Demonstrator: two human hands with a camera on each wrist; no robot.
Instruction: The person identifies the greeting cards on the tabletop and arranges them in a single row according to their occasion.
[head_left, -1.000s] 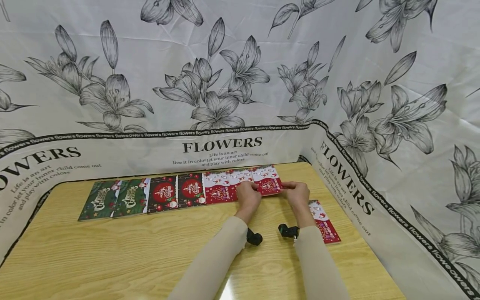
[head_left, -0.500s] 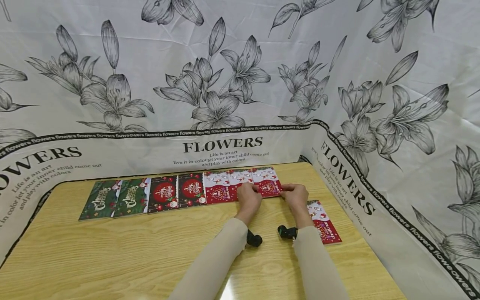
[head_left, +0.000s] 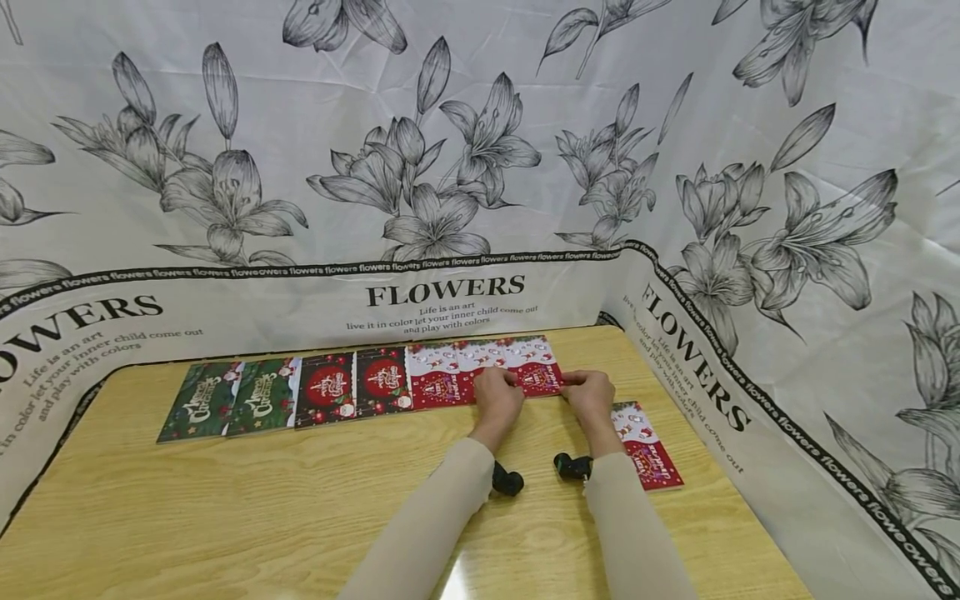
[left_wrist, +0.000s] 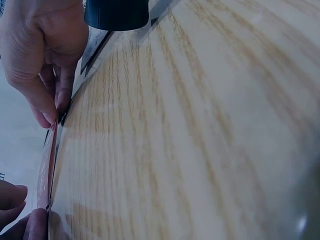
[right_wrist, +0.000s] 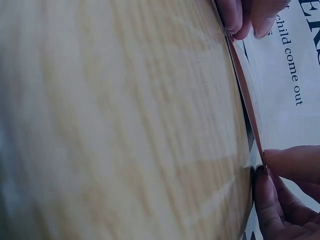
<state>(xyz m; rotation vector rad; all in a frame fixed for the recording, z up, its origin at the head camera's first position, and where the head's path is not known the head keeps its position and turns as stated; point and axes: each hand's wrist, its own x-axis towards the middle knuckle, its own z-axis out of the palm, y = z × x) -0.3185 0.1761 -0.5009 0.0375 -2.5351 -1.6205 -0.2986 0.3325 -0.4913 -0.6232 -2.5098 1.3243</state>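
A red and white Christmas card [head_left: 537, 367] lies at the right end of a row of cards along the far side of the table. My left hand [head_left: 498, 400] pinches its near left part and covers part of the similar card [head_left: 482, 357] beside it. At its near right corner, my right hand [head_left: 590, 400] grips the card between thumb and fingertips. From the right wrist view, the pinching right fingers [right_wrist: 270, 195] show at one end of the card's thin edge [right_wrist: 250, 105]. The left fingertips are at its other end.
Further left in the row are a red and white card [head_left: 433, 375], two dark cards with red circles [head_left: 384, 381] and two green cards [head_left: 262, 396]. Another red and white card [head_left: 651, 446] lies apart by my right wrist. A flower-print cloth [head_left: 450, 167] hangs behind the wooden table [head_left: 300, 517].
The held card has come slightly toward me and to the left, lining up with the row. My right hand has shifted a little left with it, while the left hand stays nearly in place.
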